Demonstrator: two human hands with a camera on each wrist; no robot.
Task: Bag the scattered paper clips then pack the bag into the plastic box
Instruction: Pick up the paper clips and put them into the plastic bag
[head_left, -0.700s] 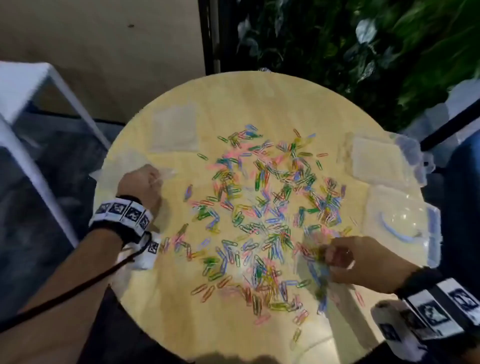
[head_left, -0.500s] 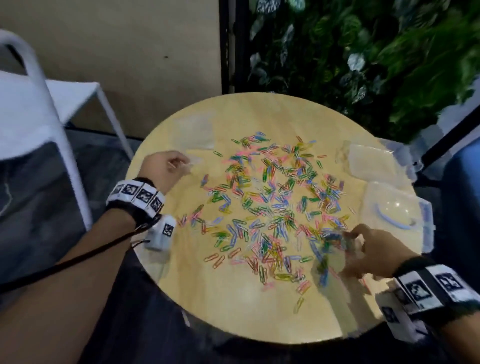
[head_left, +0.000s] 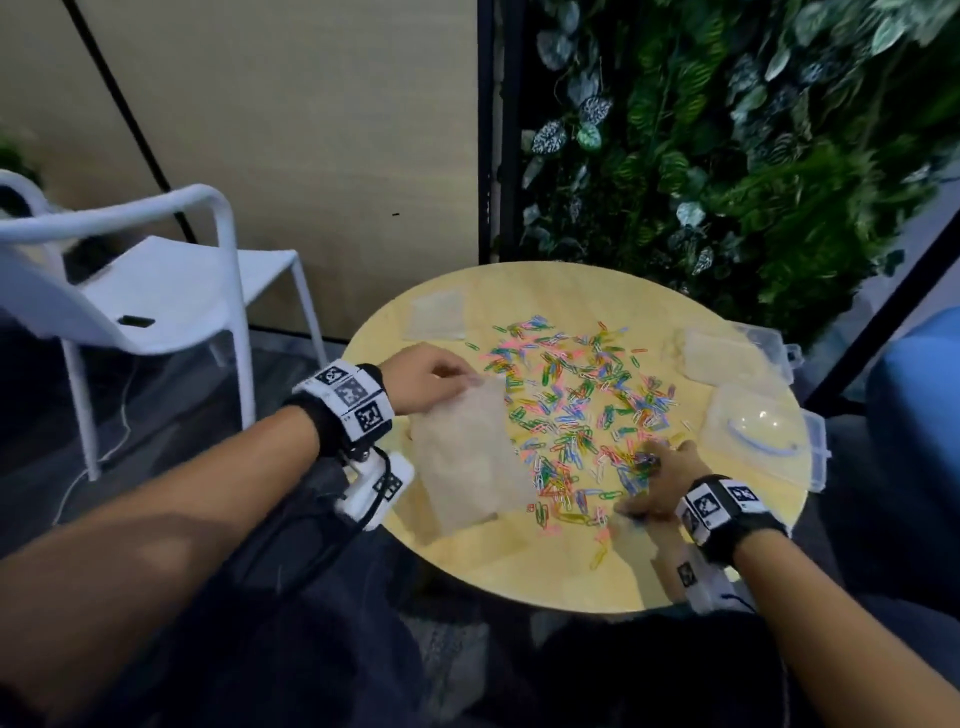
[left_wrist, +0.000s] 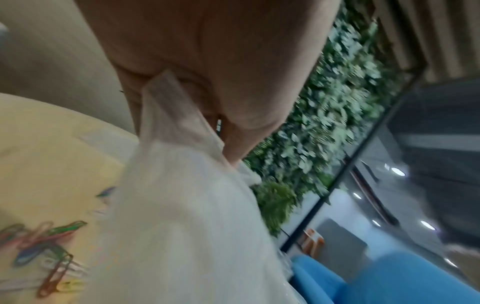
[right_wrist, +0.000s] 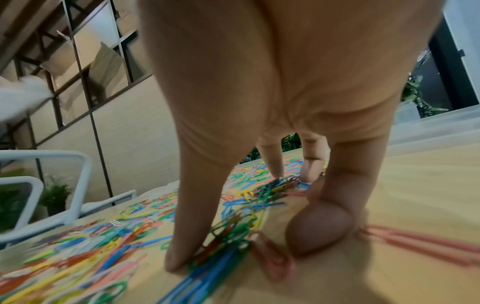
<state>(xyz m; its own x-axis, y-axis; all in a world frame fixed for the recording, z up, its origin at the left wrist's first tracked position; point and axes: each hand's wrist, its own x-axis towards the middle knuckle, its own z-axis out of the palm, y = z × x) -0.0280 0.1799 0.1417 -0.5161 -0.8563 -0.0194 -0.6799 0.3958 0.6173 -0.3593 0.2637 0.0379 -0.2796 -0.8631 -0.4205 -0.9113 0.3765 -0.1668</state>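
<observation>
Colourful paper clips (head_left: 576, 410) lie scattered across the round wooden table (head_left: 519, 566). My left hand (head_left: 462, 382) pinches the top edge of a clear plastic bag (head_left: 467, 452), which slants down toward the near left edge. The left wrist view shows that hand (left_wrist: 207, 102) gripping the bag (left_wrist: 182, 226) by its seal strip. My right hand (head_left: 641, 483) claws over the near right side of the pile. In the right wrist view its fingertips (right_wrist: 179, 259) and thumb close round a bunch of paper clips (right_wrist: 228, 230). The open plastic box (head_left: 758, 431) sits at the table's right edge.
A second clear bag (head_left: 436, 314) lies flat at the table's far left. A white chair (head_left: 156, 296) stands left of the table, and a plant wall (head_left: 727, 156) rises behind it. A blue seat (head_left: 914, 415) is at the right.
My left hand has lifted the bag off the table's left edge and brought it toward the clips. My right hand has stayed by the near right of the pile, its fingers now planted on the clips.
</observation>
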